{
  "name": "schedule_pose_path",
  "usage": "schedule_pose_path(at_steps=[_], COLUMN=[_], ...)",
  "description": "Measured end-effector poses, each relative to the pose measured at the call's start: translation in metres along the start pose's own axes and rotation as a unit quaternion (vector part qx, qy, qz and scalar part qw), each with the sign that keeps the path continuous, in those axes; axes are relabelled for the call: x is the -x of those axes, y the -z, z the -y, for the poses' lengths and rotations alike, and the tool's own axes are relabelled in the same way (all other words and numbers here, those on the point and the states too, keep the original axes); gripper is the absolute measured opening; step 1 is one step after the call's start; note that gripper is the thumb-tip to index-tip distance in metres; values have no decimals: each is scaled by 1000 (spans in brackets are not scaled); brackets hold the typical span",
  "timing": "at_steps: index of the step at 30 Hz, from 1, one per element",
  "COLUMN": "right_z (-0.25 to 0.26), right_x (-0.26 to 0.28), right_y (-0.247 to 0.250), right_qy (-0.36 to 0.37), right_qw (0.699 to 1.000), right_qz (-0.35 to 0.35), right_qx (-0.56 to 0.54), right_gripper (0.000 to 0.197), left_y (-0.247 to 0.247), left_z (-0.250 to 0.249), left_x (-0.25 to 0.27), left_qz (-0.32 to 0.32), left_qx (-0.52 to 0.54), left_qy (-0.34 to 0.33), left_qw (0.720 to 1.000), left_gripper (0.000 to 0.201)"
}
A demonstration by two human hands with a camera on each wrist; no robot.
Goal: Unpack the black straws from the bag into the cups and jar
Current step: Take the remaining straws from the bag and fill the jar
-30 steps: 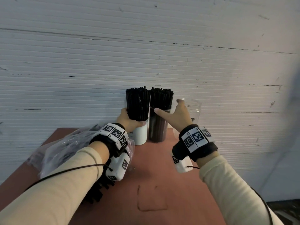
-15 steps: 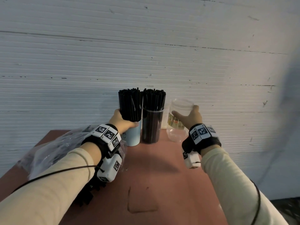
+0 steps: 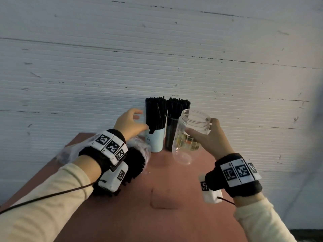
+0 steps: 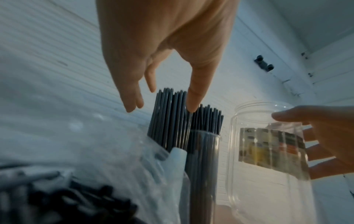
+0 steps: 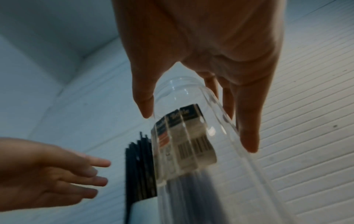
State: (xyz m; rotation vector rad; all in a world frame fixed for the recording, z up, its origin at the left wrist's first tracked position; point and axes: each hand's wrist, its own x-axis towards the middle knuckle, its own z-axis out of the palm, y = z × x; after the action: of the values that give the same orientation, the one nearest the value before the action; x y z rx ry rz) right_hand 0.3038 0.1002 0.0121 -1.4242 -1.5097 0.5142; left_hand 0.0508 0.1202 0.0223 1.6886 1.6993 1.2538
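A white paper cup [image 3: 156,142] and a clear cup [image 3: 170,132] stand side by side at the wall, each packed with upright black straws [image 3: 156,114]. My right hand [image 3: 208,137] grips an empty clear plastic jar [image 3: 189,135] with a printed label, lifted off the table and tilted toward me. In the right wrist view the thumb and fingers [image 5: 249,133] wrap the jar [image 5: 191,144]. My left hand [image 3: 130,124] hovers open just left of the white cup's straws, holding nothing. The clear bag [image 3: 139,154] with more black straws lies under my left wrist.
The reddish-brown table [image 3: 166,198] is small and butts against a white ribbed wall [image 3: 157,58]. The table's bare front part has a faint rectangular mark [image 3: 163,198]. The crumpled bag spreads over the table's left side.
My right hand has lifted the jar off the table and drawn it toward me, tilting it. My left hand has let go of the straws in the white cup and opened.
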Motion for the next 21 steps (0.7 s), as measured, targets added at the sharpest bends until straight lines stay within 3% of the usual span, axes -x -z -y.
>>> schedule_pose_path(at_steps=[3, 8, 13, 17, 19, 21], right_z=[14, 26, 25, 37, 46, 59], right_x=[24, 47, 55, 65, 72, 80], right_y=[-9, -22, -31, -27, -26, -29], right_qy=[2, 4, 4, 0, 35, 120], right_qw=[999, 995, 993, 991, 991, 989], right_qz=[33, 99, 114, 127, 107, 51], right_qx=[-26, -20, 21, 39, 69, 75], right_gripper=[69, 61, 70, 77, 92, 88], left_y=[27, 66, 88, 100, 105, 110], left_z=[10, 34, 58, 79, 78, 78], left_x=[23, 52, 64, 61, 66, 69], left_qz=[17, 41, 120, 127, 121, 117], left_qx=[-53, -146, -229, -242, -241, -237], left_qy=[-50, -57, -22, 4, 11, 12], left_qw=[997, 987, 966, 962, 963, 965], left_gripper=[36, 33, 55, 65, 65, 55])
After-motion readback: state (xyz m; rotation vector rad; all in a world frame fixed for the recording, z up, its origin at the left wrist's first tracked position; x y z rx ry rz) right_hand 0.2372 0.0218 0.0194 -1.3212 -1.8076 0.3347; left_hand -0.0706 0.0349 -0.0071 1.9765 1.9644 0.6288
